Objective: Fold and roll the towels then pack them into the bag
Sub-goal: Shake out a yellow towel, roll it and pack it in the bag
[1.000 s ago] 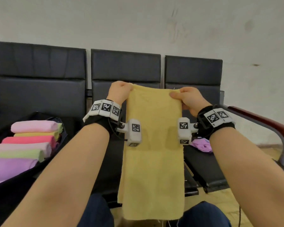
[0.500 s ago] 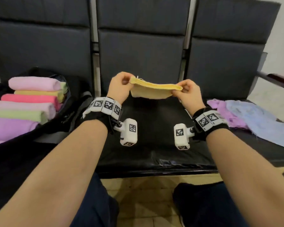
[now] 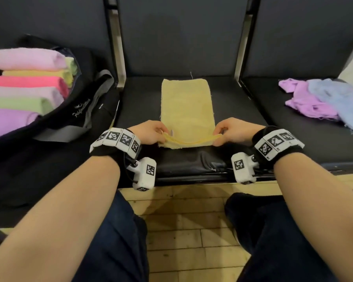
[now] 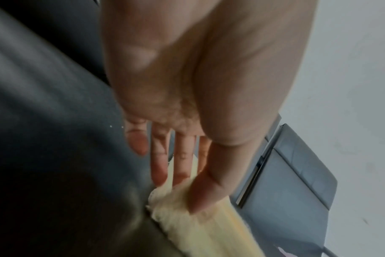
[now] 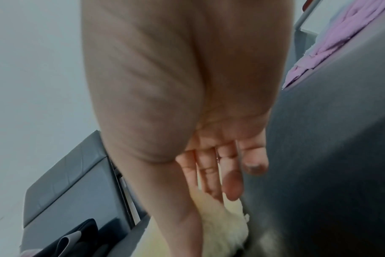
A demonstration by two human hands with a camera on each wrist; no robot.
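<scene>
Yellow terry cloth, folded into a long narrow strip: the yellow towel (image 3: 186, 107) lies flat on the middle seat (image 3: 141, 102) of a row of black padded chairs, long axis running away from the person. Its near edge is lifted slightly off the cushion, layers visible as thin stacked lines, sagging a little between the two hands.

Left hand (image 3: 149, 132) pinches the near left corner of the towel. In the left wrist view, the thumb (image 4: 205, 189) presses down on the fuzzy edge with the fingers extended behind it. Right hand (image 3: 235, 131) pinches the near right corner; in the right wrist view the thumb lies along the cloth and the fingers (image 5: 231, 182) are stretched out beside it. Both wrists wear black bands with white marker blocks.

Black bag (image 3: 69, 119) sits open on the left seat, grey strap draped over its front edge. Inside, rolled towels (image 3: 27, 82) lie stacked side by side: pink, yellow, hot pink, pale pink, green, purple, with a green end showing behind.

On the right seat, a crumpled purple towel (image 3: 306, 98) and a light blue towel (image 3: 342, 100) lie loose and touching, the blue overlapping the purple.

Tan tiled floor (image 3: 181, 231) shows between the person's dark trouser legs.
</scene>
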